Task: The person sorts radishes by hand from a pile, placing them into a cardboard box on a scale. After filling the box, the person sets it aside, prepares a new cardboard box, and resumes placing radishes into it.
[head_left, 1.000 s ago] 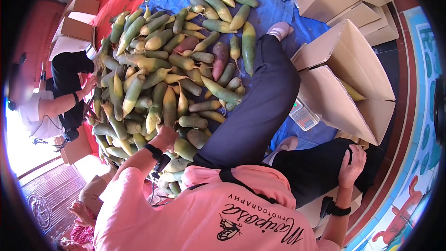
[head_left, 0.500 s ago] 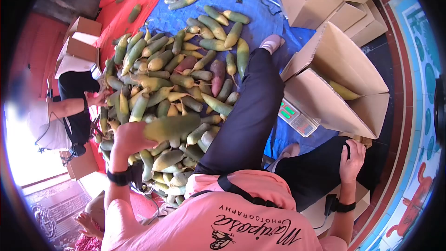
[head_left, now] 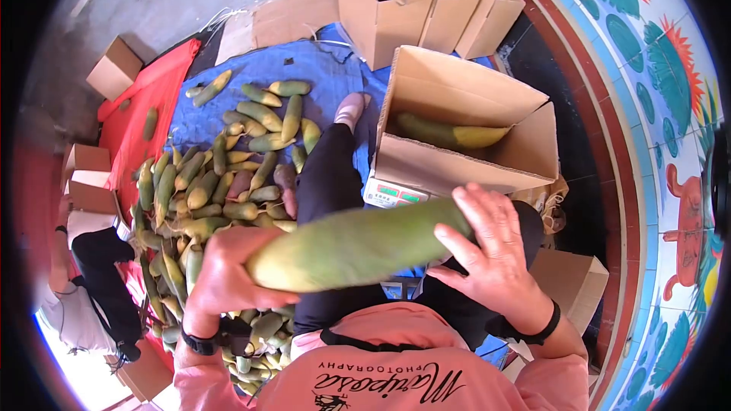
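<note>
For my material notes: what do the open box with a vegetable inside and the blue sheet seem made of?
Open box: likely matt cardboard, from its plain tan walls and straight edges. Blue sheet: perhaps plastic tarpaulin, dullish; wrinkles suggest thin sheeting, but cloth remains possible.

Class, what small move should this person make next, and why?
Probably ease the large green radish toward the cardboard box: the left hand grips its yellowish end, the right hand is spread at the other, and the open-topped box holds another radish.

Pink lettered shirt [head_left: 396, 358], black wristbands [head_left: 199, 342]
</note>
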A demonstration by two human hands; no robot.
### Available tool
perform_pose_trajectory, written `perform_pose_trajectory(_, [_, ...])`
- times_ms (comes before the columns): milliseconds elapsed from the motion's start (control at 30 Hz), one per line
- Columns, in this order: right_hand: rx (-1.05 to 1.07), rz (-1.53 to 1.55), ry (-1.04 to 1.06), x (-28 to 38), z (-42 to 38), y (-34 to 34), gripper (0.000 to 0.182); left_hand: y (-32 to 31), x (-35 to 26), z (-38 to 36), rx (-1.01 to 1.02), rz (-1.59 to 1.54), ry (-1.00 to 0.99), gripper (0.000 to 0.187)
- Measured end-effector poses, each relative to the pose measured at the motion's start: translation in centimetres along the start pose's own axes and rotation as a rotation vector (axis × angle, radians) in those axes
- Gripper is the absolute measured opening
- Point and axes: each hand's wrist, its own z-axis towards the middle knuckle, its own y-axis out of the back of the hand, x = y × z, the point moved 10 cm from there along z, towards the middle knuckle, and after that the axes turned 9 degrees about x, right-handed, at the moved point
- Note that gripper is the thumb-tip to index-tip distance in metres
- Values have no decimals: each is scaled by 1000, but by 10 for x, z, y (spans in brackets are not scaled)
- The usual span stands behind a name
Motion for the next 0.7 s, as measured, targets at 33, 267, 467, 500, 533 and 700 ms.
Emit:
perform_pose_trajectory(33, [-30, -1, 21, -3, -6, -1, 75, -9, -11, 13, 28, -11, -67, 63])
perform_pose_trajectory(267, [-152, -88, -84, -38, -42, 28, 74, -31, -48, 82, 64, 103, -303, 64])
perform_pose_trajectory(467, [-239, -201, -438, -112, -49, 81, 77, -17, -20, 94, -351, 169, -207, 69])
perform_pose_trajectory(500, [-228, -260, -467, -123, -45, 87, 77, -24, -14, 95, -340, 182, -198, 69])
perform_pose_trajectory(533, [-218, -318, -497, -134, -42, 92, 76, -33, -8, 96, -327, 196, -189, 68])
perform_pose_trajectory(700, [-30, -343, -429, -187, -12, 61, 70, -74, 17, 103, -306, 171, -163, 69])
